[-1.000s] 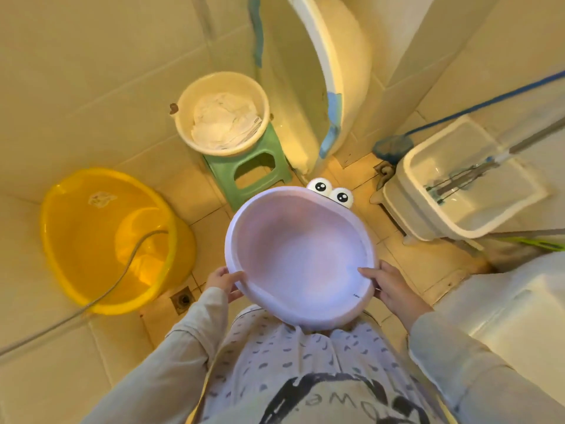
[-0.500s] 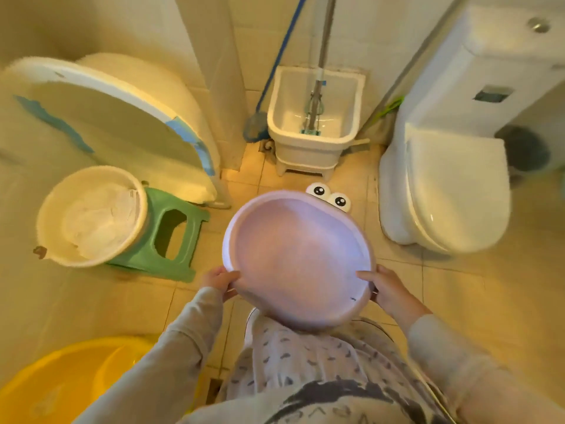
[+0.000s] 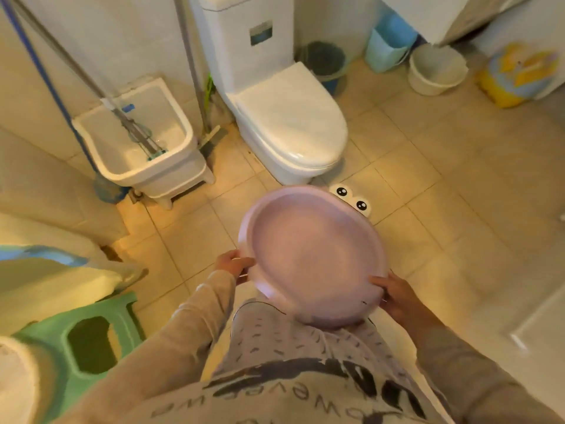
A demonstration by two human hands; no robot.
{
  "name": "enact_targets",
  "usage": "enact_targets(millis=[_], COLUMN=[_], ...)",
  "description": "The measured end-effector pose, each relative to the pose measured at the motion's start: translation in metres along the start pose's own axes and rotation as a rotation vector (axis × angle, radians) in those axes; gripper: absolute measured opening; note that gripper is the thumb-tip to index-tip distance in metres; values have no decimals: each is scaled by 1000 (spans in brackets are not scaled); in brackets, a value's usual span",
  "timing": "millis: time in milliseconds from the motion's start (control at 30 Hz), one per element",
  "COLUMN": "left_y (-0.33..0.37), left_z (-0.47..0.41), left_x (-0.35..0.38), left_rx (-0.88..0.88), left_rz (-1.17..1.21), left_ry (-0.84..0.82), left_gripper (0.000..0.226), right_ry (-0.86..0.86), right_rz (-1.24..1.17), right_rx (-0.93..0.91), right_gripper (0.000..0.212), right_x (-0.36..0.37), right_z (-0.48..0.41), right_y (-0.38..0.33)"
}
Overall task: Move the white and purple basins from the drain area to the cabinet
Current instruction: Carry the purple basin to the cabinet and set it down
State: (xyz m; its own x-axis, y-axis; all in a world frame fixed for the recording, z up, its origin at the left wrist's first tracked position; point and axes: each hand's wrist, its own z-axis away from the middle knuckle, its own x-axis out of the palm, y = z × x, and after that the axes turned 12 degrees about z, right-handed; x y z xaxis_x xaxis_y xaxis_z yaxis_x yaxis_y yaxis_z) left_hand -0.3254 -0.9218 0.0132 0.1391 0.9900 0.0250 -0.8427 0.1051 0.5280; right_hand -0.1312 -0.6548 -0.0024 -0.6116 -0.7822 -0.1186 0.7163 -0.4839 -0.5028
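I hold a pale purple basin (image 3: 312, 258) in front of my belly, its hollow side up and tilted a little. Two cartoon eyes (image 3: 351, 198) stick out from its far rim. My left hand (image 3: 234, 264) grips the left rim, fingers under the edge. My right hand (image 3: 397, 296) grips the near right rim. A white basin (image 3: 12, 381) shows only as a blurred edge at the bottom left, on a green stool (image 3: 85, 338). Whether another basin sits under the purple one is hidden.
A white toilet (image 3: 284, 117) stands ahead, with a white mop sink (image 3: 146, 139) and mop handles to its left. A dark bin (image 3: 324, 59), a blue bin (image 3: 388, 44), a white bucket (image 3: 434, 70) and a yellow child's pot (image 3: 516, 75) line the far right wall. A white cabinet edge (image 3: 532, 325) shows at right.
The view has swung to the right: the yellow tub and the white basin on the stool slid out to the left, and the toilet and bins came into view. Both hands kept hold of the basin.
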Motion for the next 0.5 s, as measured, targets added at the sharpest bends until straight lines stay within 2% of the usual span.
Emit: enact_targets(millis=[267,400,467,500], left_y=[11,4,-1,-4], left_z=[-11,-14,-17,-18], left_x=[134,210,246,263], left_rx=[27,7,-18,-27], left_rz=[-218,-203,-191,-191], left_ry=[-68,-78,-82,-84], left_gripper=[16,18,20,20], right_ry=[125,166,203,228], right_rz=[-259,-267,-250,-232], right_rx=[21,39,20,14], right_gripper=[33,39,35,26], right_x=[-99,-165,-198,-213], right_z=[-20,-39,-46,-49], right_y=[3,-15,-28,-36])
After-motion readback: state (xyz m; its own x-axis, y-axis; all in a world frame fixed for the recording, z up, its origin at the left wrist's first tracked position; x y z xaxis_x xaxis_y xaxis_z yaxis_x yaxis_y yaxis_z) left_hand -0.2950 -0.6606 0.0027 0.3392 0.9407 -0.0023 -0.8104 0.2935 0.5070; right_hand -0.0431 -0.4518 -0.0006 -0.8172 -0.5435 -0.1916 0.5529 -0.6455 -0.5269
